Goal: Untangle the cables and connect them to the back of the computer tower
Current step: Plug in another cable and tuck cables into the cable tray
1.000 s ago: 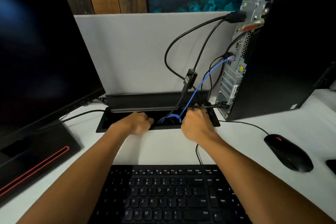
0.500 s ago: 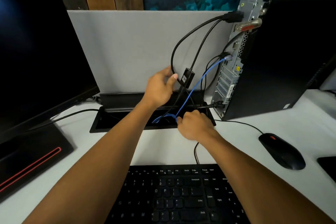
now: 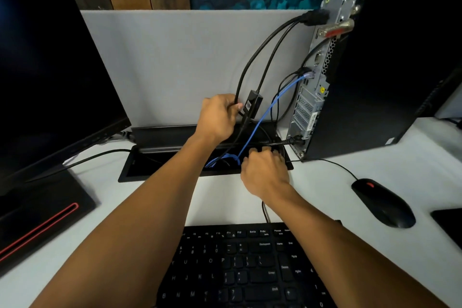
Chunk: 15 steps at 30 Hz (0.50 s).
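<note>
The black computer tower [image 3: 380,77] stands at the right with its metal back panel [image 3: 312,97] facing left. Several cables are plugged into it: a thick black cable [image 3: 265,50] at the top, a blue cable [image 3: 272,102] at mid height, thinner black ones below. My left hand [image 3: 220,115] grips the thick black cable beside a small black adapter [image 3: 253,107]. My right hand [image 3: 265,172] rests at the right end of the desk's cable box [image 3: 140,170], fingers curled down into it near the blue cable's loop; what they hold is hidden.
A large dark monitor [image 3: 50,77] with a red-striped base fills the left. A black keyboard [image 3: 237,265] lies at the front, and a black mouse [image 3: 382,202] sits on the right. A grey divider panel [image 3: 175,62] stands behind the cable box.
My left hand rose out of the cable box and closed around the thick black cable near the adapter. My right hand stayed at the box's right end.
</note>
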Each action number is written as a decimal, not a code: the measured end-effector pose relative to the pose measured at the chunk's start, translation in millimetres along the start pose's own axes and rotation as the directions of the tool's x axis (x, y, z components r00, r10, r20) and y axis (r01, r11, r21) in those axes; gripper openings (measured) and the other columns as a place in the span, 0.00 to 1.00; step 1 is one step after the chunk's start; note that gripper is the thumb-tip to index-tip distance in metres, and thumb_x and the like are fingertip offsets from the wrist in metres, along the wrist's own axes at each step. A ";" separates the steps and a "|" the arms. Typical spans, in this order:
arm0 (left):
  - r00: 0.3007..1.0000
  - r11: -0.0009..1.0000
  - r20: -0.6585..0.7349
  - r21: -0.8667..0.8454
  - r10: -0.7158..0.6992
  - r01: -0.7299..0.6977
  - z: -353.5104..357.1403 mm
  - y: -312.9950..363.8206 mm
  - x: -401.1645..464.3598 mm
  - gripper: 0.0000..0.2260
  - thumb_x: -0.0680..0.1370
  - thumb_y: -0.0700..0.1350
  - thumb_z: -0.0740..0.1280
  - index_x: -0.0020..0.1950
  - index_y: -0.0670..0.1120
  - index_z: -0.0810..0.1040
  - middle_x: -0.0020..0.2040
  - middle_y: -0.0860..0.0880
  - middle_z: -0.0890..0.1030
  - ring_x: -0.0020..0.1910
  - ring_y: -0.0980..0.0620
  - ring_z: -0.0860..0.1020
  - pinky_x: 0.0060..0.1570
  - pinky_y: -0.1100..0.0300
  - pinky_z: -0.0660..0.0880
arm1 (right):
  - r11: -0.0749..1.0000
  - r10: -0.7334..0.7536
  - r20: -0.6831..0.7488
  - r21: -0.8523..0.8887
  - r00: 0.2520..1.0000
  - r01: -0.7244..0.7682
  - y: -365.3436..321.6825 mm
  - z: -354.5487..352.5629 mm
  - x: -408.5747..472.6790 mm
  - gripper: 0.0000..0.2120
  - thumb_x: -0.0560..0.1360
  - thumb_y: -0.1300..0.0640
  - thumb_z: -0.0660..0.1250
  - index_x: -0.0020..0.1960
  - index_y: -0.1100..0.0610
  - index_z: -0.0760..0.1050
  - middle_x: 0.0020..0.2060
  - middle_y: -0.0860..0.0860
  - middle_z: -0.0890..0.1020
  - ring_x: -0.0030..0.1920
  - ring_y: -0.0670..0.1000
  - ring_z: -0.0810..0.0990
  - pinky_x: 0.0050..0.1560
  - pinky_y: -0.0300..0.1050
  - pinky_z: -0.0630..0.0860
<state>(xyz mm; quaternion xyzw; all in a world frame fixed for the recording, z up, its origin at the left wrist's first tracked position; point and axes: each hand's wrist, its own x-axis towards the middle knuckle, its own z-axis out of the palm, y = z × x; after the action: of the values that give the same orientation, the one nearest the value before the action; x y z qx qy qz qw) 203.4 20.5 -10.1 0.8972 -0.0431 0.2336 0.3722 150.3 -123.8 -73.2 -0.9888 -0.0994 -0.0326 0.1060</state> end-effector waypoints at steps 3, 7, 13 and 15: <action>0.997 0.997 0.066 0.062 0.043 -0.047 -5.1 2.4 1.3 0.10 0.82 0.42 0.67 0.43 0.42 0.83 0.36 0.42 0.83 0.37 0.43 0.81 0.37 0.61 0.73 | 0.999 -0.006 0.003 -0.051 1.000 0.006 -0.8 -0.1 -0.7 0.17 0.83 0.50 0.57 0.65 0.57 0.76 0.63 0.61 0.77 0.65 0.65 0.72 0.62 0.57 0.72; 0.994 0.995 0.098 0.089 0.043 -0.051 -5.2 -0.3 0.3 0.12 0.82 0.40 0.66 0.39 0.39 0.78 0.34 0.42 0.81 0.35 0.42 0.79 0.38 0.53 0.76 | 0.991 -0.015 -0.013 -0.130 1.000 0.013 0.3 0.9 0.9 0.18 0.83 0.47 0.56 0.66 0.55 0.75 0.66 0.61 0.76 0.67 0.65 0.67 0.65 0.57 0.69; 0.984 0.997 0.179 0.063 0.026 -0.037 6.4 2.1 -2.3 0.11 0.79 0.35 0.61 0.42 0.42 0.81 0.37 0.43 0.84 0.41 0.45 0.83 0.48 0.53 0.80 | 0.988 -0.119 -0.014 -0.095 0.993 0.118 9.3 5.8 9.3 0.22 0.83 0.46 0.56 0.71 0.54 0.74 0.76 0.62 0.69 0.81 0.66 0.52 0.81 0.59 0.45; 0.976 1.000 0.219 0.013 -0.017 0.014 7.1 -1.9 1.8 0.10 0.79 0.34 0.62 0.44 0.41 0.83 0.40 0.42 0.85 0.46 0.43 0.84 0.51 0.50 0.81 | 0.990 -0.130 -0.027 -0.064 0.991 0.128 12.9 5.1 10.6 0.21 0.82 0.46 0.57 0.69 0.54 0.76 0.73 0.60 0.72 0.81 0.64 0.54 0.80 0.59 0.46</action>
<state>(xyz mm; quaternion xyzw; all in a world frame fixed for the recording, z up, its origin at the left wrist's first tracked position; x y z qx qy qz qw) 208.3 17.1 -14.9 0.9198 -0.0755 0.1308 0.3622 163.5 -133.1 -79.9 -0.9825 -0.1606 -0.0579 0.0745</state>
